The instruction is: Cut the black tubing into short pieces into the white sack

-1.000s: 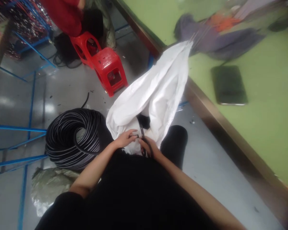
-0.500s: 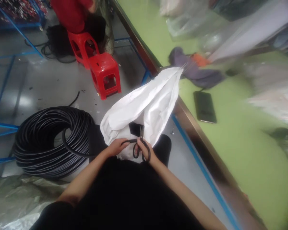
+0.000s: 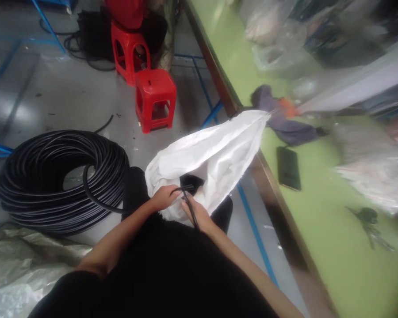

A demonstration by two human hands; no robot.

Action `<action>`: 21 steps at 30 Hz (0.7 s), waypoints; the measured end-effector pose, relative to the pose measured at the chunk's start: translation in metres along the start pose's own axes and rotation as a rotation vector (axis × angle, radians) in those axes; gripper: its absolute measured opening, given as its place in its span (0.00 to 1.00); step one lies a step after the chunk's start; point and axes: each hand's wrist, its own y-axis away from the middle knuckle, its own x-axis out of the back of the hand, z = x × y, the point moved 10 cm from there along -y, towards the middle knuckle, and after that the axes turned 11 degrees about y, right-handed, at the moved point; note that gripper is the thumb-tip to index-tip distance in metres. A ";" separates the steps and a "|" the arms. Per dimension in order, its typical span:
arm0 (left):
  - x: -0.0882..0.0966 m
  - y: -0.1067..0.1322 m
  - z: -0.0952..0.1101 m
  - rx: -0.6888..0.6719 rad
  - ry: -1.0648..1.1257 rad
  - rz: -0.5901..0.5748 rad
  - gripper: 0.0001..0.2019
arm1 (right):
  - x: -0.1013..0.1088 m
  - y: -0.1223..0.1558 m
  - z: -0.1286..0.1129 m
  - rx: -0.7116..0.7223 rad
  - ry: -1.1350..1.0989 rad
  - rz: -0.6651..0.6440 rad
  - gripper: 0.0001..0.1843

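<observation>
My left hand (image 3: 163, 198) is closed around a black hose (image 3: 182, 188), whose short end sticks out to the right past my fingers. Scissors (image 3: 192, 213) with black handles are gripped in my right hand (image 3: 200, 215), seen nearly edge-on. Their blades are at the hose, but I cannot tell whether they are open or closed. Beneath both hands a white sack (image 3: 202, 154) spreads over my lap, its far tip reaching the table edge. A large coil (image 3: 49, 190) of the same kind of black hose lies on the floor to my left.
On the right is a green table (image 3: 321, 247) bearing a phone (image 3: 288, 168), a grey cloth (image 3: 293, 130), plastic bags (image 3: 374, 168) and a blurred dark tool (image 3: 368, 221). Red stools (image 3: 155, 97) stand ahead, with a person in red (image 3: 126, 12) seated there. Crumpled sheeting (image 3: 20, 265) lies lower left.
The scissors have turned from showing both handle loops to nearly edge-on, their blades now at the hose. My left hand still holds the hose. The whole view has shifted slightly.
</observation>
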 end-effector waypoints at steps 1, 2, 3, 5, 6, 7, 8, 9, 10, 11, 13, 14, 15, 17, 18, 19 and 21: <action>-0.002 0.001 -0.001 0.003 -0.009 -0.017 0.15 | 0.000 -0.001 0.000 0.007 -0.004 0.000 0.22; -0.004 0.001 -0.002 0.006 -0.017 -0.031 0.15 | -0.001 -0.001 0.000 0.013 -0.013 -0.001 0.22; -0.006 0.000 -0.003 0.007 -0.023 -0.041 0.15 | -0.002 -0.001 0.000 0.015 -0.026 -0.005 0.22; -0.009 -0.002 -0.006 0.012 -0.041 -0.047 0.15 | -0.004 0.000 0.003 -0.004 -0.063 -0.015 0.23; -0.011 -0.004 -0.008 0.018 -0.054 -0.045 0.15 | -0.004 0.001 0.005 -0.024 -0.090 -0.021 0.23; -0.013 -0.007 -0.011 0.028 -0.064 -0.047 0.15 | -0.005 0.002 0.007 -0.049 -0.120 -0.026 0.24; -0.016 -0.010 -0.014 0.043 -0.072 -0.052 0.16 | -0.006 0.004 0.010 -0.075 -0.149 -0.026 0.24; -0.019 -0.013 -0.018 0.061 -0.077 -0.061 0.16 | -0.006 0.005 0.013 -0.101 -0.176 -0.023 0.24; -0.023 -0.016 -0.022 0.079 -0.078 -0.076 0.16 | -0.006 0.007 0.017 -0.126 -0.198 -0.016 0.24; -0.028 -0.019 -0.025 0.092 -0.075 -0.096 0.16 | -0.006 0.010 0.020 -0.149 -0.216 -0.006 0.25; -0.038 -0.022 -0.030 0.100 -0.063 -0.138 0.17 | -0.006 0.014 0.028 -0.192 -0.242 0.014 0.25; -0.043 -0.023 -0.032 0.095 -0.052 -0.163 0.17 | -0.007 0.016 0.032 -0.210 -0.255 0.020 0.25; -0.049 -0.023 -0.032 0.085 -0.036 -0.194 0.17 | -0.008 0.018 0.037 -0.227 -0.271 0.019 0.25; -0.059 -0.020 -0.033 0.070 -0.006 -0.258 0.16 | -0.011 0.021 0.045 -0.256 -0.306 0.009 0.26; -0.063 -0.018 -0.033 0.068 0.001 -0.284 0.15 | -0.012 0.022 0.050 -0.267 -0.324 0.005 0.26; -0.065 -0.017 -0.033 0.070 0.004 -0.303 0.15 | -0.013 0.022 0.053 -0.275 -0.341 0.004 0.27; -0.065 -0.014 -0.033 0.081 0.010 -0.307 0.15 | -0.015 0.021 0.058 -0.277 -0.378 0.004 0.27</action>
